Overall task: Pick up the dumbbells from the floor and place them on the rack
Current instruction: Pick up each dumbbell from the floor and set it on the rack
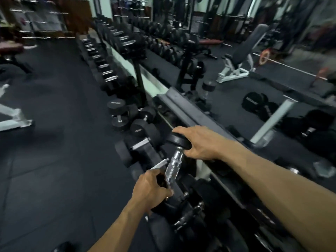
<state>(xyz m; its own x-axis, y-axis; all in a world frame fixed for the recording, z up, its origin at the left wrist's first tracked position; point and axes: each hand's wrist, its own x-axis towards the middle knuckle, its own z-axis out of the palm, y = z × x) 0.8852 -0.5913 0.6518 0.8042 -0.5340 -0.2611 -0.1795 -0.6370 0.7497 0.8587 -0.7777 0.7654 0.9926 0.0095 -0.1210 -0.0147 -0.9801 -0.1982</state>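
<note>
Both hands on one dumbbell (173,157) at the rack (183,108)
Left hand (151,190) grips the near end; right hand (198,142) cups the far head.

Dumbbell (174,160) over rack (189,110) — floor (54,151) left, mirror (254,51) behind.

One head-worn wide-angle view looks forward and down, close over the rack (183,110) and hands.
</note>
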